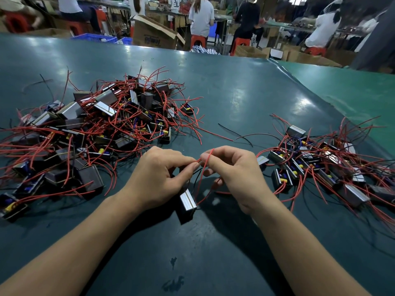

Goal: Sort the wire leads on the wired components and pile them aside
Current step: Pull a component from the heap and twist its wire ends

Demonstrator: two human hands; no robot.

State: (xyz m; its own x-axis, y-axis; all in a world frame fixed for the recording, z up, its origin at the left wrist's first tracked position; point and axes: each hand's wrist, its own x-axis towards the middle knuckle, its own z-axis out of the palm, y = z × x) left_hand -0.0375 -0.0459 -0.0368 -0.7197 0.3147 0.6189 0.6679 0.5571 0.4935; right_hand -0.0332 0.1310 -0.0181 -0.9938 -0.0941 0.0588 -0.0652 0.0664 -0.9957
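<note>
Both hands are up close together over the middle of the desk (pixel 224 86). The left hand (pixel 158 178) pinches the end of a red wire lead (pixel 203 174) between thumb and forefinger, and the right hand (pixel 233 174) pinches the same lead just beside it, so the wire loops up over the right forefinger and runs down between the two hands. Below them a single wired component (pixel 187 205), a dark block with a bright metal face, rests on the desk under the left palm, its red and black leads trailing up toward the fingers. To the left lies a big tangled heap of components (pixel 89 129), red wires sticking out every way. To the right sits a smaller pile (pixel 320 165). Beyond the desk, people sit on red stools (pixel 242 42) among cardboard boxes (pixel 154 33).
</note>
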